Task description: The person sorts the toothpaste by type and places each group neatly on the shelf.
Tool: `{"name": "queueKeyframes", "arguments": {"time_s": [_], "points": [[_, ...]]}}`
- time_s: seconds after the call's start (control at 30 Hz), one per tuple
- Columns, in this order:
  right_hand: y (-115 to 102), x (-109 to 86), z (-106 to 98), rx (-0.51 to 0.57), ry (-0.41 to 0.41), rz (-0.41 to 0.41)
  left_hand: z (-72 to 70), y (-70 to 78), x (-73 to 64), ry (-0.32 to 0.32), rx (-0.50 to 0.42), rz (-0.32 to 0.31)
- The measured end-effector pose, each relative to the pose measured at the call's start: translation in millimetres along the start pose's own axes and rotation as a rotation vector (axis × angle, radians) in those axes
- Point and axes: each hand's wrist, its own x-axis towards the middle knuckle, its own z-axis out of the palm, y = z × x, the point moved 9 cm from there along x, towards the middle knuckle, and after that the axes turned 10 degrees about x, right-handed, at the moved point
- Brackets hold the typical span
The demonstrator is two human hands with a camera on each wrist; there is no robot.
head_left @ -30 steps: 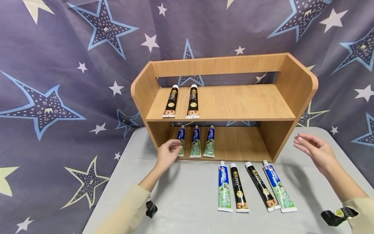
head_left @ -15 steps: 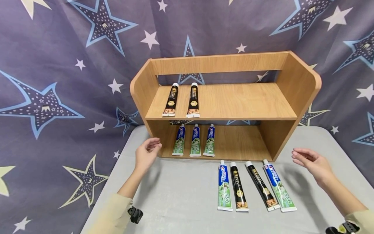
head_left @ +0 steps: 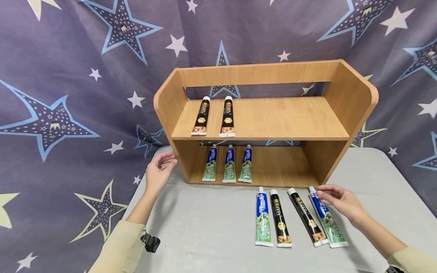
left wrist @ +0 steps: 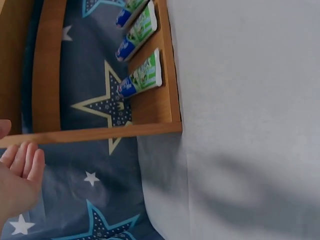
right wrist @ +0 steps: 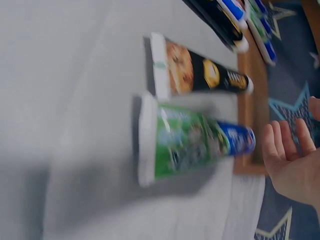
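My right hand (head_left: 344, 203) hovers by the cap end of the rightmost blue-and-green toothpaste tube (head_left: 327, 218), fingers loosely bent. In the right wrist view, a gap shows between the fingers and that toothpaste tube (right wrist: 192, 142). To its left on the table lie a slanted black toothpaste tube (head_left: 307, 217), another black toothpaste tube (head_left: 280, 218) and a blue-and-green toothpaste tube (head_left: 263, 220). Beside the shelf's left side panel, my left hand (head_left: 158, 175) holds nothing, its fingers relaxed; the left wrist view shows the hand (left wrist: 20, 180) with fingers extended near the panel.
A two-tier wooden shelf (head_left: 276, 119) stands at the back of the grey-white table (head_left: 205, 227). Two black toothpaste tubes (head_left: 228, 117) lie on its upper board, and three blue-and-green toothpaste tubes (head_left: 230, 165) below at left. A star-patterned curtain (head_left: 112, 94) hangs behind.
My left hand has moved left from the lower-shelf tubes, out past the side panel. My right hand has come down and left to the rightmost tube. The tubes have stayed put.
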Motion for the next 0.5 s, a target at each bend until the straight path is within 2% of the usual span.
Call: {"name": "queueKeyframes", "arguments": {"time_s": [0.1,0.23,0.5], "points": [[3.2,0.8,19.1,-0.048,-0.017,0.020,1.7,-1.1,8.3,0.016,-0.059,0.032],[4.6,3.6,49.1,-0.110,-0.058,0.043,0.1,-4.4,16.3,0.048,-0.119,0.042],[1.5,10.2,94.4,-0.140,-0.136,0.058,0.7,0.8,26.9,0.028,-0.181,0.047]]}}
